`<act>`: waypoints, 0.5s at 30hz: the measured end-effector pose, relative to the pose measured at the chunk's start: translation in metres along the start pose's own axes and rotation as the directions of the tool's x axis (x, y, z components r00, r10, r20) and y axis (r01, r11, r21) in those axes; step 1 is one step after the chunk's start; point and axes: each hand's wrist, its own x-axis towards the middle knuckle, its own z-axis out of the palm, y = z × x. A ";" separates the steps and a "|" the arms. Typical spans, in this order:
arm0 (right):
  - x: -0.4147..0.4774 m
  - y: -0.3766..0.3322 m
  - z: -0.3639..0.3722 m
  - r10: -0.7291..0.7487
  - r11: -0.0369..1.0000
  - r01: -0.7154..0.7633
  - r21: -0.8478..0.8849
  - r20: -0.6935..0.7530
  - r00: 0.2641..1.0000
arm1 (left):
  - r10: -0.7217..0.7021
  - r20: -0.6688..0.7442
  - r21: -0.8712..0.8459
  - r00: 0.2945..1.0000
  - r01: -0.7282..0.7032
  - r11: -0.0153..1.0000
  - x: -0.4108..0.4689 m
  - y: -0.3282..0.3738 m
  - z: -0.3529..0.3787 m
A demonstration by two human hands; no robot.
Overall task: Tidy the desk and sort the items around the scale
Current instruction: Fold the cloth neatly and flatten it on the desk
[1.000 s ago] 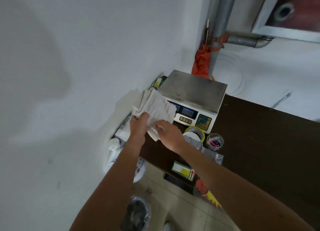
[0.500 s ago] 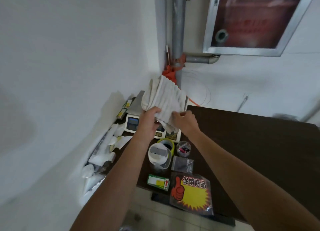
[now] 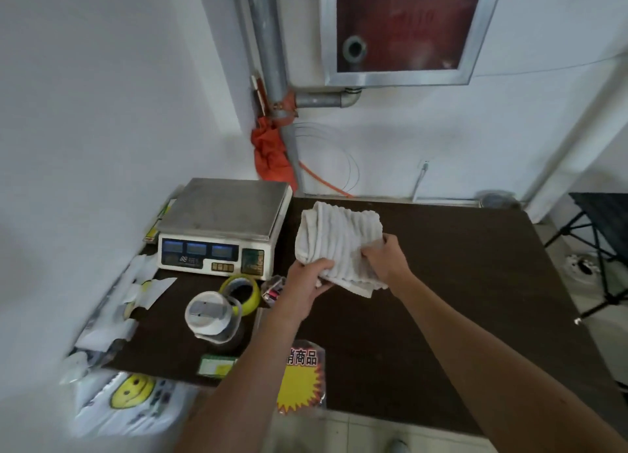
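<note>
Both hands gripping folded towel (image 3: 339, 245), left hand (image 3: 307, 282), right hand (image 3: 385, 260)

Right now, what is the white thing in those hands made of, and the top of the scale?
The towel looks like soft cotton with a matte finish: it has ribbed rows and limp folds. The scale's top plate looks like brushed steel, probably stainless: it is flat and grey with a dull sheen.
</note>
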 end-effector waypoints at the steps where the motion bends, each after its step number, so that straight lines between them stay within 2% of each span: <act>1: 0.005 0.009 -0.012 -0.012 0.999 0.011 -0.048 -0.004 1.000 | -0.027 -0.023 0.066 0.999 0.028 0.997 0.002 -0.015 0.005; 5: 0.024 0.051 -0.047 -0.039 0.966 0.054 -0.252 0.062 0.997 | -0.103 -0.138 0.304 0.985 0.141 0.942 0.010 -0.068 0.024; 8: 0.037 0.082 -0.064 0.003 0.913 0.054 -0.404 0.139 0.990 | -0.077 -0.235 0.542 0.969 0.196 0.817 0.016 -0.098 0.036; 10: 0.044 0.101 -0.072 -0.028 0.818 0.111 -0.564 0.154 0.988 | -0.010 -0.313 0.711 0.950 0.241 0.660 0.021 -0.115 0.043; 12: 0.048 0.112 -0.076 -0.148 0.666 0.248 -0.704 0.202 0.968 | 0.126 -0.302 0.868 0.945 0.217 0.448 0.021 -0.129 0.051; 13: 0.049 0.115 -0.076 -0.201 0.618 0.312 -0.722 0.239 0.950 | 0.197 -0.254 0.922 0.947 0.176 0.343 0.020 -0.134 0.056; 15: 0.050 0.120 -0.072 -0.226 0.586 0.387 -0.712 0.315 0.922 | 0.275 -0.089 0.987 0.957 0.047 0.153 0.018 -0.142 0.065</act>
